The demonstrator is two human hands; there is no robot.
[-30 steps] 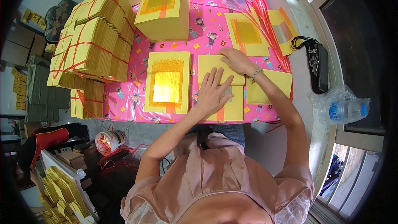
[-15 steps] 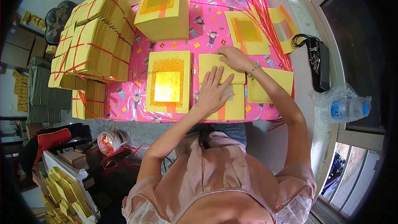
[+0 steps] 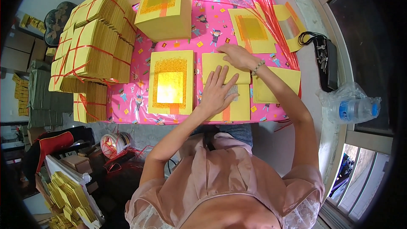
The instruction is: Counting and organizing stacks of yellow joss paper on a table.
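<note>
Near the tabletop's [image 3: 118, 114] near edge, a folded yellow sheet [image 3: 210, 64] is shown, long axis toward the far edge. Its middle is covered by the left hand [image 3: 218, 91], fingers spread; its far edge is overlapped by the right hand [image 3: 239, 57], fingers bent, any pinch indiscernible. A grey patch [image 3: 233, 90] is partly hidden.
</note>
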